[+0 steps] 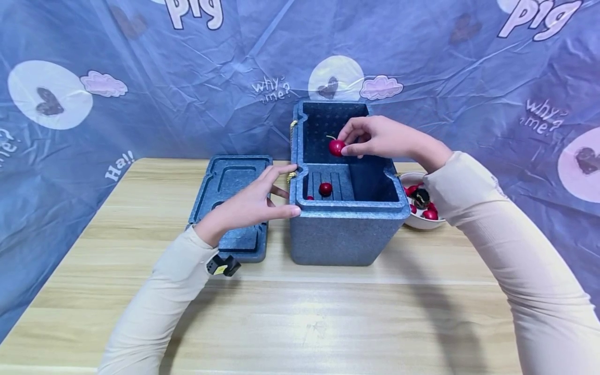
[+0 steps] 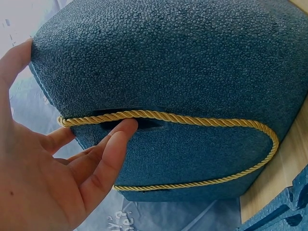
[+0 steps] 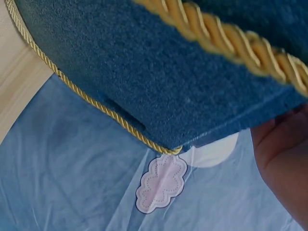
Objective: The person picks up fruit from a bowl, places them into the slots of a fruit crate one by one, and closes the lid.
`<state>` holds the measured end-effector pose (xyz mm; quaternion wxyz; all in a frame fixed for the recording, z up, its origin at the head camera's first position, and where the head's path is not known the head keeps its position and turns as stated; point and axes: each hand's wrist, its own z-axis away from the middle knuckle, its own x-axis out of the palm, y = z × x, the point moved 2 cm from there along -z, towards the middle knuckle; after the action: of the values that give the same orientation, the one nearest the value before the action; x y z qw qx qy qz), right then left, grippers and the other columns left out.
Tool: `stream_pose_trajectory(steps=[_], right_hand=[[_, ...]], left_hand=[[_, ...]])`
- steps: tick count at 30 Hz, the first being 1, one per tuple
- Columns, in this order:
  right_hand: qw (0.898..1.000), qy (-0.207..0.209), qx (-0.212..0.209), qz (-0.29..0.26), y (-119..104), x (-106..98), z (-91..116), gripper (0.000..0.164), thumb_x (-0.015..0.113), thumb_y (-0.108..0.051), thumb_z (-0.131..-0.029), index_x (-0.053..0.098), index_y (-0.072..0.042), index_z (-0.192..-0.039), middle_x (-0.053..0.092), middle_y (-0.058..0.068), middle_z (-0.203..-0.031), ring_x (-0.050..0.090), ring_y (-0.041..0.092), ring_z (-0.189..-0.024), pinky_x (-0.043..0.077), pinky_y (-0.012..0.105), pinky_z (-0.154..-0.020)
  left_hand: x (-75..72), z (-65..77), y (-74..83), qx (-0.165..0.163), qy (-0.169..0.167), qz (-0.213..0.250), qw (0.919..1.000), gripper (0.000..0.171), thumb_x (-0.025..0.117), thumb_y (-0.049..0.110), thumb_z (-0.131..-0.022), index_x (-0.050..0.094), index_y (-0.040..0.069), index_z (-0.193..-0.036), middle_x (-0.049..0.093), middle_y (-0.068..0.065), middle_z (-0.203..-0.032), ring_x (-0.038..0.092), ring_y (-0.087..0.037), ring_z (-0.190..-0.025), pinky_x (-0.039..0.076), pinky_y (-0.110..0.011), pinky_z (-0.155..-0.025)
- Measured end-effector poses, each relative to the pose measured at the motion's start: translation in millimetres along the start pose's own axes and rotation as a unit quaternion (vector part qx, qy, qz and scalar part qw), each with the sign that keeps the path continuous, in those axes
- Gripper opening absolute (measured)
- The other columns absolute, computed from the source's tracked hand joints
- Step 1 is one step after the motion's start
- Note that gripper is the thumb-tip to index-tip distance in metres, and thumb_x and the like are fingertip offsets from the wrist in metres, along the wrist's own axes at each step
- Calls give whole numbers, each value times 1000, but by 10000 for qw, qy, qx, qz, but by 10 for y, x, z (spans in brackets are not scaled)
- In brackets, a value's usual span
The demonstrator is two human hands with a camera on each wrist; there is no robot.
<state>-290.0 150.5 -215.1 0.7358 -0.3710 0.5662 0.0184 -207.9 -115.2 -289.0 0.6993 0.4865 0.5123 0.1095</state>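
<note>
A dark blue foam box [image 1: 337, 239] stands with its top off on the table. Over its opening my right hand [image 1: 379, 136] pinches a red cherry [image 1: 336, 147] with a stem between thumb and fingers. Another cherry [image 1: 325, 189] lies on the box floor, and part of a second red one [image 1: 310, 198] shows beside the near-left wall. My left hand [image 1: 248, 203] rests spread fingers against the box's left side. In the left wrist view, its fingertips touch the foam near a gold rope [image 2: 207, 121]. The right wrist view shows only part of my right hand [image 3: 284, 154]; the box hides its fingers.
The box's lid [image 1: 241, 166] lies on the table [image 1: 300, 323] to the left of it. Right of the box, partly behind my right sleeve, stands a white bowl [image 1: 424, 225] with several red fruits and a dark item. A printed blue sheet [image 1: 197, 104] hangs behind.
</note>
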Motion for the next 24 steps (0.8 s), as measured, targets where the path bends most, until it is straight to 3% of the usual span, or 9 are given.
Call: stream_pose_trajectory(steps=[10,24], right_hand=[[9987,-476,-180,27,-36,181,-48,22,64,-22,-93,61,-10,-111,70,7,-101,61,15,-87,49,28,-78],[9967,-677,-127,434,-52,279,-55,21,67,-21,-90,63,-13,-109,70,4,-101,61,17,-93,46,33,-82]], left_hand=[[1,1,4,-27,-38,71,10000,84,69,50,-84,21,34,-152,13,-8,-159,59,-17,-118,52,-33,-83],[-7,8,11,-39,-28,76,10000,86,68,55,-83,21,33,-152,16,-8,-158,59,-18,-118,52,-33,-83]])
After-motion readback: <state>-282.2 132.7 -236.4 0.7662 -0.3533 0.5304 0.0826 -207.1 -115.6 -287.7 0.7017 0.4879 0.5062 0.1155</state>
